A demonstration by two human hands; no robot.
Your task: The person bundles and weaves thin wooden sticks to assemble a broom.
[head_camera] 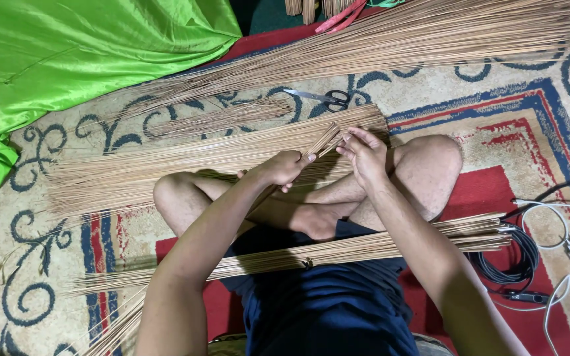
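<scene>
Over crossed legs: left hand (284, 167) clamped on small stick bundle (324, 140), angled up for access. Right hand (366, 156) fingers pinching bundle tip, squaring ends. Scissors (328, 99) near, on carpet (496, 125).

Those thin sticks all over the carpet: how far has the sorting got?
Looks partly done: one gathered bundle lies across the lap. In hand: the left hand grips a small bunch of sticks while the right hand fingers its ends. Left, seemingly: the wide spread of sticks by the knees and the long pile beyond the scissors.
</scene>
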